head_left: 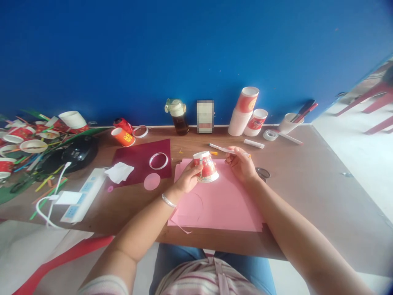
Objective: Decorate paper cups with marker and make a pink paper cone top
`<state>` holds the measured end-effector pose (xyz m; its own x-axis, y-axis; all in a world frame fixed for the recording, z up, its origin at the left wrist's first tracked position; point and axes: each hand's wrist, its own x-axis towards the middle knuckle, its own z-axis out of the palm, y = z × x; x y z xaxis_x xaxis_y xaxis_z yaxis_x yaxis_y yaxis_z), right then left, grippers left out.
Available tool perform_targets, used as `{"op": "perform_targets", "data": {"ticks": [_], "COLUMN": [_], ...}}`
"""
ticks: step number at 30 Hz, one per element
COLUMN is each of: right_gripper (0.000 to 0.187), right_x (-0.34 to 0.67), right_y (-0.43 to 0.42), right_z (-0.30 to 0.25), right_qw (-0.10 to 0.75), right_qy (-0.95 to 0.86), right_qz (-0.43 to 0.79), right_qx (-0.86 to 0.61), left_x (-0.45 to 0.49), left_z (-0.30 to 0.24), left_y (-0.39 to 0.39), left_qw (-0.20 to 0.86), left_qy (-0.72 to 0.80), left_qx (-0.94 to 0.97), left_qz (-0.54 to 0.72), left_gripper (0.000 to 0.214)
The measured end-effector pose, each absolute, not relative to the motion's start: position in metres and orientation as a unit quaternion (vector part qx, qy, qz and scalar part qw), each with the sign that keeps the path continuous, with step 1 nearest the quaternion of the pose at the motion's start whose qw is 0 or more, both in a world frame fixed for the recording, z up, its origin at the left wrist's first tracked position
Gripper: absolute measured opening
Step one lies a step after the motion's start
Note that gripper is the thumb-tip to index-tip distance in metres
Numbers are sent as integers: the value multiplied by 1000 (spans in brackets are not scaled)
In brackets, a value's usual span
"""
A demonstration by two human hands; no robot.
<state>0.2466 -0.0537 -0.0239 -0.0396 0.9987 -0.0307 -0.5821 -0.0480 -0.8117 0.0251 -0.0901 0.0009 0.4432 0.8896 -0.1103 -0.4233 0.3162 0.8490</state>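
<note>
The patterned paper cup (209, 167) is in the left hand (188, 176), above the far half of the pink paper (229, 200) on the tabletop (285, 196). The left fingers grasp it from its left side, with the thumb lying across the wall that faces the wearer; the other fingertips are hidden behind it. The cup leans: its narrow white end points up and slightly left, its wide rim down and slightly right, so its long axis is tipped a little off upright. Whether that rim touches the paper or hangs just over it cannot be told. The right hand (241, 164) is to the right of the cup, near but apart from it, its fingers curled and pinching a slim white pen (219, 147). The pen's long axis runs mostly left to right, with the dark left end farther away and the orange-marked right end nearer. That left end reaches past the far side of the cup, so the pen lies crosswise beyond it, pointing away from the rim and the paper. The key relation seems to be this one: the rim lies near and left of the right fingers. A small orange cap (214, 153) lies just beyond the paper's far edge, between cup and pen.
</note>
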Motion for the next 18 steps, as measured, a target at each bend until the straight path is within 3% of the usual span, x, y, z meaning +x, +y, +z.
{"op": "perform_targets", "data": {"ticks": [6,18], "right_gripper": [28,16], "right_x": [241,228], "right_y": [-57,-81], "right_z": [-26,-17], "right_qw": [611,552], "right_qy": [-346,-547], "right_qz": [617,457], "right_qx": [-356,-433], "left_x": [23,14], "left_z": [-6,-8], "left_y": [-89,-85], "left_qw": [769,744], "left_qy": [277,302], "left_qx": [365,370], "left_qz": [446,467], "left_gripper": [44,52]}}
